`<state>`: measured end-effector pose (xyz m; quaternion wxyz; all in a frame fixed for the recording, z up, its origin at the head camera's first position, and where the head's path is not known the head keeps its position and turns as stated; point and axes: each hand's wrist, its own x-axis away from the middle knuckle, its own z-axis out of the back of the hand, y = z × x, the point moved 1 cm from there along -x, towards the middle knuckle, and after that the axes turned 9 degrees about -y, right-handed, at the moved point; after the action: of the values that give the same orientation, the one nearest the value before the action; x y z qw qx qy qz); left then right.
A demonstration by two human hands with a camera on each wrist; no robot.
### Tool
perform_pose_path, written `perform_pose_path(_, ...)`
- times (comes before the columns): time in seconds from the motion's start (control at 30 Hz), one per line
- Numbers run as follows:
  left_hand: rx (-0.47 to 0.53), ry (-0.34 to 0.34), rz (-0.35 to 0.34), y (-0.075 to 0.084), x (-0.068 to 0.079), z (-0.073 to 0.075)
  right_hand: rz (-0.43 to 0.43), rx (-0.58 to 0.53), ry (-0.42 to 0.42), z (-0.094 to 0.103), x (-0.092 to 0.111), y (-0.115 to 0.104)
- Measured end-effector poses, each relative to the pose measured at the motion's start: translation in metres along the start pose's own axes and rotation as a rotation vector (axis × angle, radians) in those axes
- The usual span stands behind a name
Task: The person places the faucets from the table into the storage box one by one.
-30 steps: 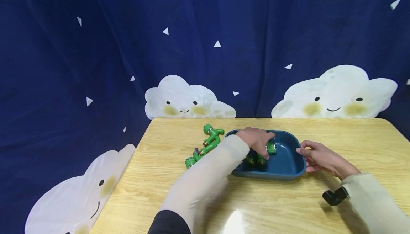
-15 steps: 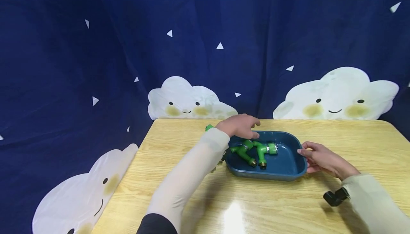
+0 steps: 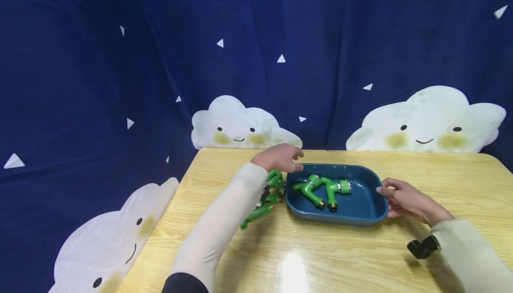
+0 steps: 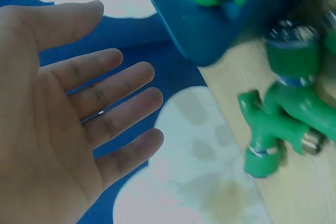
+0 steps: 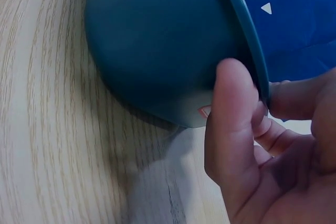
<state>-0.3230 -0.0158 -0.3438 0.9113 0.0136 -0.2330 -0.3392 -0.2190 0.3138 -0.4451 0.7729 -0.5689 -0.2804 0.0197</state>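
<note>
A dark blue plastic tray [image 3: 360,206] stands on the table with two green taps inside, one slanted tap [image 3: 309,190] and one tap [image 3: 331,189] beside it. My right hand [image 3: 413,200] pinches the tray's right rim between thumb and fingers; in the right wrist view the fingers [image 5: 233,98] lie against its wall. Above the tray's back left corner hovers my left hand [image 3: 277,157], holding nothing, its fingers spread apart in the left wrist view. Several more green taps [image 3: 256,214] lie left of the tray, partly hidden by the left forearm.
The wooden table [image 3: 344,257] runs back to a dark blue curtain [image 3: 248,26] with clouds and white triangles. A black wrist camera [image 3: 423,247] sticks out from the right sleeve, just above the tabletop.
My left hand has come up out of the tray and moved left, leaving the taps inside uncovered. The right hand keeps its hold on the rim.
</note>
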Motion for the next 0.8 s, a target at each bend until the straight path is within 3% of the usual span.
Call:
perform_pose_path(0.23, 0.067, -0.027, 0.023, -0.022, 0.008, -0.007, -0.003, -0.009, -0.002, 0.001, 0.000, 0.000)
perform_pose_path(0.53, 0.090, -0.011, 0.066, -0.043, 0.010, -0.016, -0.014, -0.008, -0.009, 0.000, 0.000, 0.001)
perform_pose_path(0.8, 0.115, 0.115, 0.072, -0.064, 0.004, -0.031, -0.009, -0.017, -0.016, 0.002, -0.001, 0.001)
